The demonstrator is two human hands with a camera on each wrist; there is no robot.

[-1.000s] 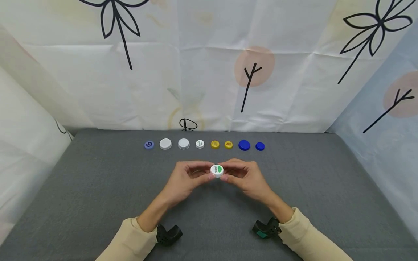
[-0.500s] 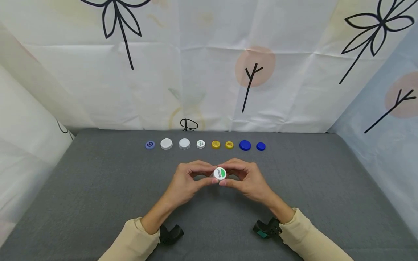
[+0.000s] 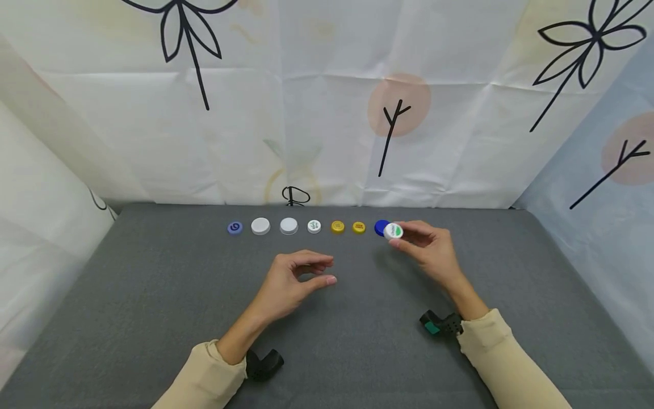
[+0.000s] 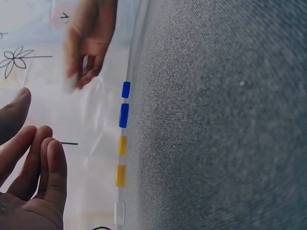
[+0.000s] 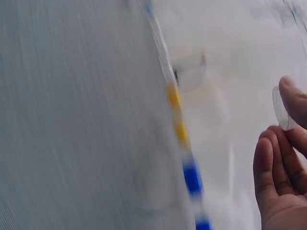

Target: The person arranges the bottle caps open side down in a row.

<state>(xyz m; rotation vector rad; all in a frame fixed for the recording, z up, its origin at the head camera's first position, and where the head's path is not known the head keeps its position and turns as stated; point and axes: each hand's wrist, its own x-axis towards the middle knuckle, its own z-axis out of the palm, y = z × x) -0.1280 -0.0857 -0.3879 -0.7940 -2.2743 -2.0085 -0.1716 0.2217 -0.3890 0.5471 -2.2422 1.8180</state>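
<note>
My right hand [image 3: 429,247] pinches a white bottle cap [image 3: 393,231] with a green mark and lettering on its top, between thumb and fingers. It is held above the table, partly covering the larger blue cap [image 3: 380,227] in the head view. In the right wrist view the held cap [image 5: 281,108] shows edge-on. My left hand [image 3: 288,284] hovers over the table with thumb and fingers apart and nothing between them. In the left wrist view the smaller blue cap [image 4: 125,89] stands at the row's end; in the head view my right hand hides it.
Along the back of the grey table [image 3: 327,352] runs a row of caps: a light blue cap [image 3: 234,228], two larger white caps [image 3: 260,226], a small printed white cap [image 3: 314,226] and two yellow caps [image 3: 338,226]. A patterned white cloth [image 3: 327,113] hangs behind.
The left hand has let go of the white cap. The right hand has carried it away to the right and back, towards the blue caps. The left hand has hardly moved.
</note>
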